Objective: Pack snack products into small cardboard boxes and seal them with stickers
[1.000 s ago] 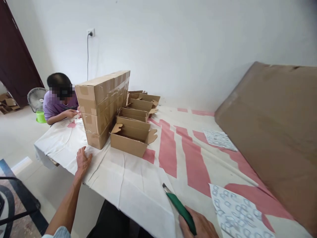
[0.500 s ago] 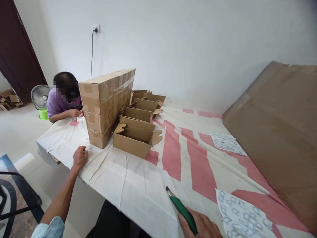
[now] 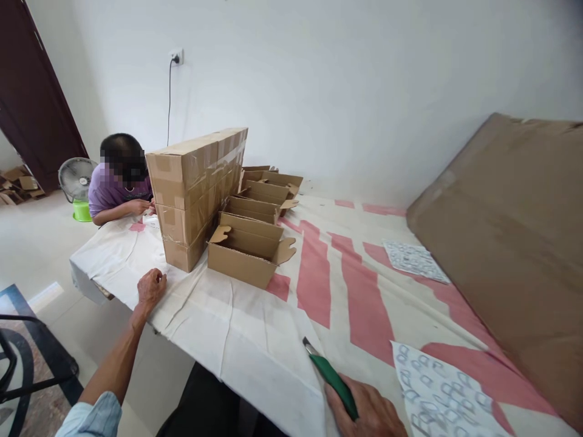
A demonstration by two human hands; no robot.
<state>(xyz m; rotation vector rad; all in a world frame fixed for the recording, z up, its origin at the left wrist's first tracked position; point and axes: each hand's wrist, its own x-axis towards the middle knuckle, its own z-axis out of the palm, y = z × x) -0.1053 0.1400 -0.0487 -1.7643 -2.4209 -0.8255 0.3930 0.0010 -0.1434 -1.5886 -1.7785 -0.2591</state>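
Observation:
My right hand (image 3: 368, 405) is wrapped round the green handle of a utility knife (image 3: 334, 381), whose blade end points away to the upper left, above the white cloth. On the table's left edge rests my left hand (image 3: 152, 288), fingers curled in, with nothing visible in it. Just beyond that hand stands a stack of taped cardboard boxes (image 3: 173, 227). To its right, an open cardboard box (image 3: 241, 264) has its side flaps folded outward. Several more open boxes (image 3: 264, 193) line up behind it.
A cloth with red patches (image 3: 314, 285) covers the table. Two printed sheets lie at right, one near (image 3: 444, 391) and one far (image 3: 415, 261). A large brown cardboard panel (image 3: 514, 243) leans beyond them. Another person (image 3: 119, 188) bends over the table's far left, beside a fan (image 3: 77, 177).
The view has shifted slightly. My left hand has turned a little, its fingers more curled, still at the table's edge. The knife stays in my right hand.

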